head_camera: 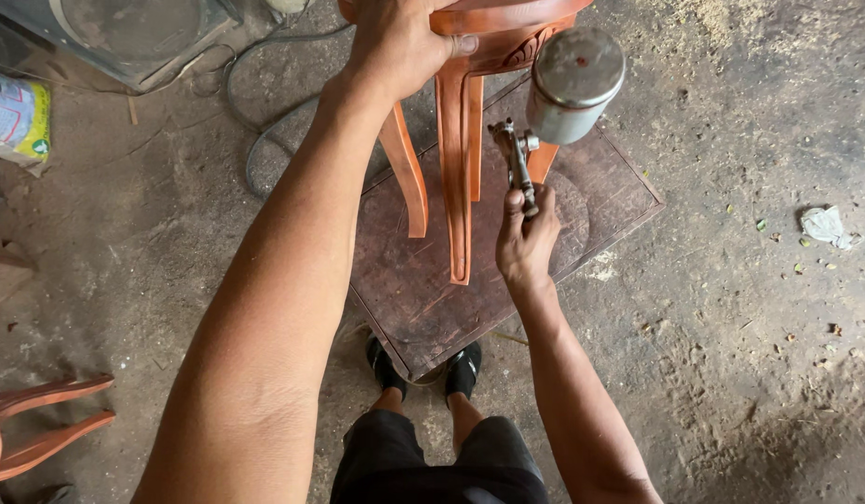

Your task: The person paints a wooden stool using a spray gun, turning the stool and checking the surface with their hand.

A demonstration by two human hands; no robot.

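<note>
Your left forearm is filling the near foreground, running up to your left hand (pixel 400 42), which is gripping the rim of an orange-stained wooden stool (pixel 465 112), fingers wrapped over the edge and thumb pressed along its side. Its curved legs are pointing down toward a dark, worn board (pixel 423 299) lying on the dirt floor (pixel 731 355), and one leg tip is resting on or just above that board; you cannot tell which. Your right hand (pixel 526 245) is closing firmly around the handle of a metal spray gun (pixel 518 161), index finger stretching up along its body, with the round metal cup (pixel 574 82) sitting on top and tilting toward the stool's legs. You are standing at the board's near edge, and your black shoes (pixel 423 369) are just touching it. More orange legs (pixel 41 425) are lying at lower left, a crumpled rag (pixel 824 224) is lying well apart on the right, and a hose (pixel 265 121) is curling across the floor behind the stool.
</note>
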